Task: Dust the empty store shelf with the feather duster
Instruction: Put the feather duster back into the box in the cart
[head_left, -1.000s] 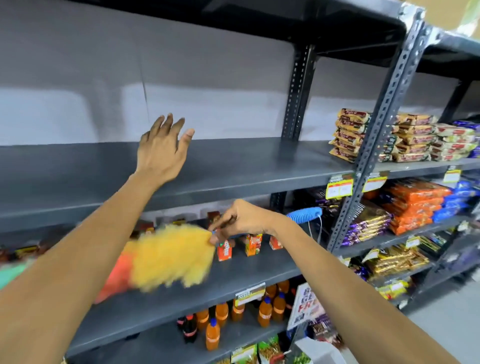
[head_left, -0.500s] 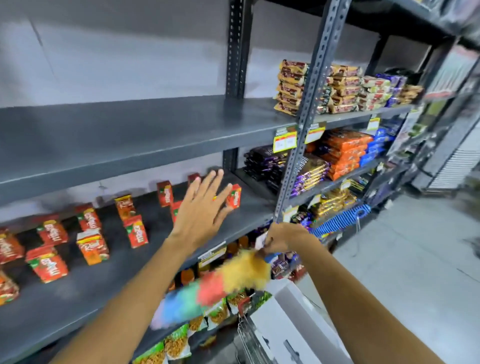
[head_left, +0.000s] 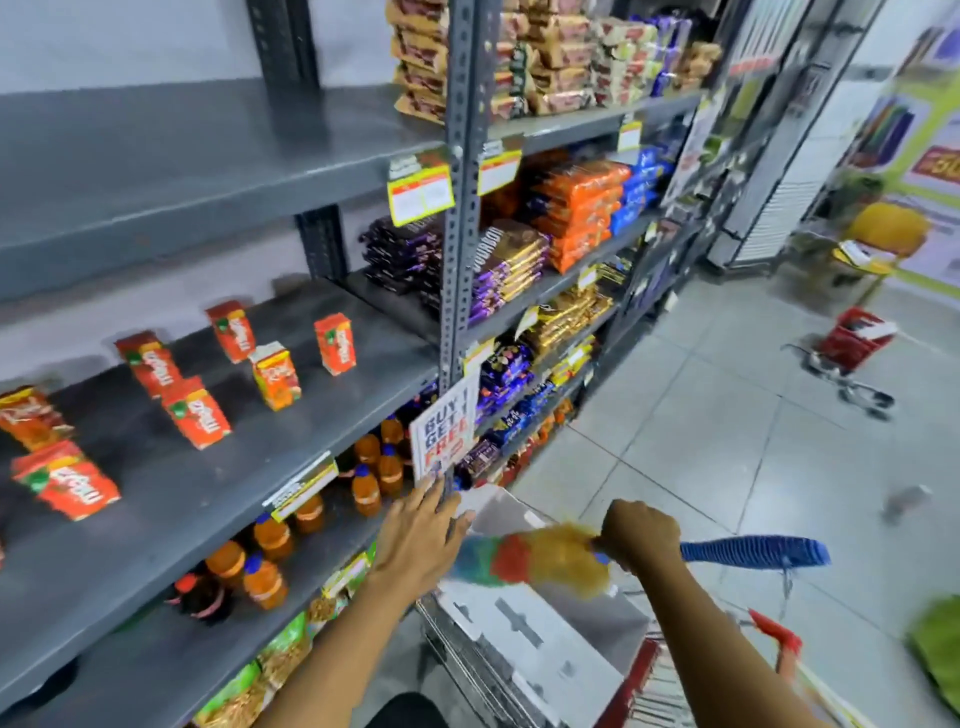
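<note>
The feather duster (head_left: 535, 561) is showing a fluffy head banded in yellow, red, green and pale blue, blurred at its edges, and a ribbed blue handle that is sticking out to the right past the fist gripping it. It is lying roughly level, low in the view, well below the empty store shelf (head_left: 171, 171) and over a white carton (head_left: 524, 639) that is sitting in a wire trolley (head_left: 462, 649) with a red frame. The feathered end is pointing left, towards the other hand.

The right hand (head_left: 641, 532) is curling into a closed fist around the handle just behind the yellow feathers, knuckles up, with the forearm running back to the lower right corner.

The left hand (head_left: 421, 535) is reaching forward with its fingers stretched out and held loosely together, holding nothing. Its fingertips are lying near the lower edge of a white promotion sign (head_left: 444, 431) hanging on the grey shelf upright; I cannot tell whether they are touching it. The coloured tip of the duster is lying just beside this hand's thumb side.

The empty shelf is sitting bare and grey at the upper left. On the level beneath it, red juice cartons (head_left: 197, 415) are standing scattered, and under those, orange drink bottles (head_left: 374, 473) are standing in rows.
</note>
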